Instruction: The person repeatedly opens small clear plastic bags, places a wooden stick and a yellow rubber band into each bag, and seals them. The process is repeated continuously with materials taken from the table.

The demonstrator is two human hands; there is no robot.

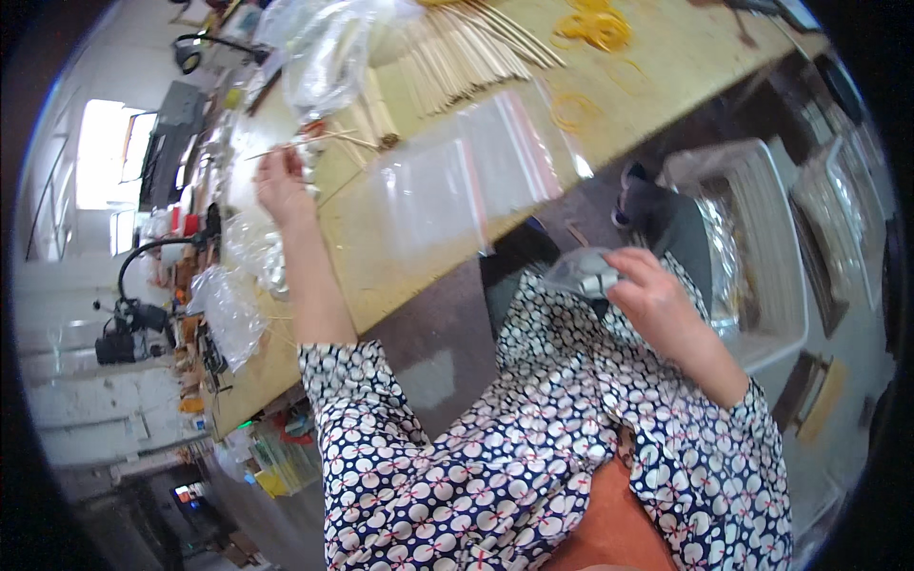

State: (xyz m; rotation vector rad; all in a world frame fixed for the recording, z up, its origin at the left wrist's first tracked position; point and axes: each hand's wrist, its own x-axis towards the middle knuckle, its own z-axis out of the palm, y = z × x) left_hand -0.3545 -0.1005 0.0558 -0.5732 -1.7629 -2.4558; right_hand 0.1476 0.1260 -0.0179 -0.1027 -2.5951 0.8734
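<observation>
My left hand (283, 186) reaches across the tabletop (619, 95), its fingers closed among small white and red items; what it grips is too small to make out. Thin wooden sticks (347, 133) lie beside it. My right hand (643, 295) grips a small clear bag (576, 271) with white cylindrical pieces inside, held over my lap beyond the table's edge. Flat clear plastic bags (428, 195) lie on the table between my hands. A bundle of pale sticks (457, 57) lies farther back.
Crumpled clear bags (324, 52), yellow rubber bands (595, 29) and a plastic-wrapped pile (228, 314) are on the table. Black desk lamps (143, 324) stand at the left. Plastic crates (762, 238) are at my right, below table height, near a dark stool.
</observation>
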